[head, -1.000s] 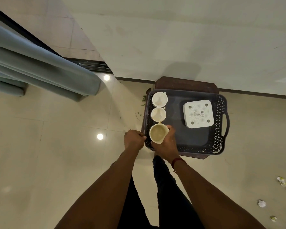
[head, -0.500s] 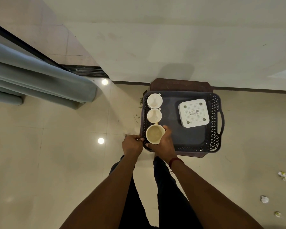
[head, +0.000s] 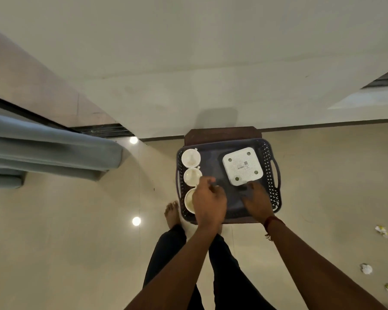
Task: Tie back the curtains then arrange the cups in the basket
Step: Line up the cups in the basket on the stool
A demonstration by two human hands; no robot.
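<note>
Gone from the near cup (head: 189,201) since half a second ago, right hand (head: 257,202) now across the basket (head: 271,186), fingers straight and touching the near edge of a white square box (head: 242,165). Off the basket's rim likewise, left hand (head: 208,199) now over the basket floor, fingers half curled and blurred; cannot tell whether grasping anything.

Near cup released and standing inside the basket, partly hidden under the left hand's outer edge. Middle cup (head: 192,176) just beyond that hand's knuckles, far cup (head: 190,157) beyond that again, all three in one row down the basket's left wall.

Under the basket, a dark brown stool (head: 222,133) pushed against a pale wall (head: 211,63). Well to the left of the left hand, blue-grey curtain (head: 54,151) bunched beside a dark door track (head: 103,128). Glossy beige floor tiles (head: 76,231) all around, with round spots of reflected light (head: 136,221). Scraps of crumpled paper (head: 366,268) far out to the right of the right arm. Red thread (head: 272,220) round the right wrist.

On the box, four round feet and a small printed label, too small to read.
</note>
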